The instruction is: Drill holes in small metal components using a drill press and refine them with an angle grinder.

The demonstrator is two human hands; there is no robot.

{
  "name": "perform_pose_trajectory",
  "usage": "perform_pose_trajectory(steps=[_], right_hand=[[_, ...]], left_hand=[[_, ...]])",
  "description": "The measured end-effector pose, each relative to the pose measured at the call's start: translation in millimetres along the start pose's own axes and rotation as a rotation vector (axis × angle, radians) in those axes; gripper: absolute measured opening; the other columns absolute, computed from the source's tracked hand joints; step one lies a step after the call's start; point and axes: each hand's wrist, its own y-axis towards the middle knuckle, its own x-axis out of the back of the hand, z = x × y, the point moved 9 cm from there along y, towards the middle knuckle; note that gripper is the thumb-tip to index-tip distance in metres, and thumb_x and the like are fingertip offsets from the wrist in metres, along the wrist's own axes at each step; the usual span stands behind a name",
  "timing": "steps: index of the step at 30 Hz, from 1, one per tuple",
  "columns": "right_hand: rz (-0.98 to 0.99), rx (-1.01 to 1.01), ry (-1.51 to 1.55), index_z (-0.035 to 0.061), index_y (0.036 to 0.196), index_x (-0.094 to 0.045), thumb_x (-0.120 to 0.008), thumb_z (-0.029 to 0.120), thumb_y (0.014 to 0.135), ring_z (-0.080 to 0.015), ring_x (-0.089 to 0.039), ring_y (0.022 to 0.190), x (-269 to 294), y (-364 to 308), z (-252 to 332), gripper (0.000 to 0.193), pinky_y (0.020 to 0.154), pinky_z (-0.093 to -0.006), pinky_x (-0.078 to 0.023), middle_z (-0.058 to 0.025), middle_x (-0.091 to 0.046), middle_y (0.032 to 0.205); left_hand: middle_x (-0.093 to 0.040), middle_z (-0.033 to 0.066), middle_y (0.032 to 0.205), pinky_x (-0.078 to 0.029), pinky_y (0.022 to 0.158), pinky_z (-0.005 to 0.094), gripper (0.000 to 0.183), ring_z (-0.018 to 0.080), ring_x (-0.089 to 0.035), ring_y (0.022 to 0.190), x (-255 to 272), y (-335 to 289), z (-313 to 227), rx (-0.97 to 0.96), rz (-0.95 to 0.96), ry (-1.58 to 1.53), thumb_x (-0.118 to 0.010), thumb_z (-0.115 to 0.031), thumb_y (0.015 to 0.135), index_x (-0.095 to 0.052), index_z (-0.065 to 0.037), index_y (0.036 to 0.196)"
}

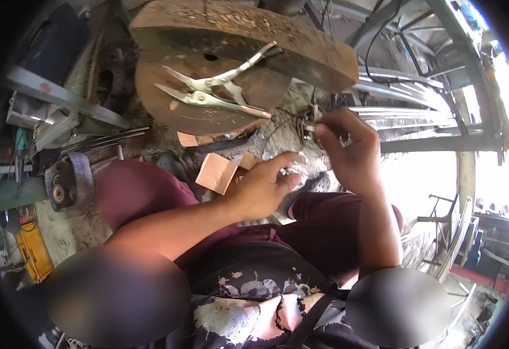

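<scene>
My left hand [266, 185] is closed around a crumpled piece of clear plastic [298, 165] that looks like a small bag. Right beside its wrist is a small brown cardboard box [216, 173]; whether the fingers touch it is hidden. My right hand [350, 148] is raised just to the right, thumb and fingertips pinched on a small metal piece [309, 127] too small to name. Beyond both hands, a pair of locking pliers [213, 87] lies with its jaws spread on a brown round plate [231, 119].
A thick brown slab [254, 29] with shavings on top stands across the far side. Long metal bars [411, 99] and a steel frame [470, 75] fill the right. On the left are a cutting machine [68, 183] and a yellow case [34, 251]. My knees flank the hands.
</scene>
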Motion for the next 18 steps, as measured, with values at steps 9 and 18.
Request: perform_pose_trajectory(steps=[9,18], right_hand=[[0.202,-0.310,0.426,-0.0020,0.104,-0.068,-0.069,0.016,0.101,-0.0113,-0.060,0.082,-49.4,-50.5,-88.0,0.018,0.075,-0.0294,-0.050,-0.0050,-0.067,0.091],[-0.263,-0.009,0.607,0.0009,0.095,-0.053,-0.050,0.015,0.111,-0.0174,-0.061,0.093,9.4,-53.2,-72.7,0.021,0.086,-0.0315,-0.048,-0.0079,-0.056,0.096]], left_hand=[[-0.069,0.0165,0.104,-0.054,0.079,0.0371,0.038,0.0205,-0.068,0.093,4.8,6.0,19.7,-0.008,-0.104,-0.208,-0.069,-0.016,0.101,-0.051,-0.002,0.131],[-0.067,0.0169,0.116,-0.055,0.075,0.0403,0.048,0.0315,-0.068,0.092,40.8,-18.6,-160.4,-0.960,-0.472,0.833,-0.082,-0.028,0.089,-0.061,-0.001,0.123]])
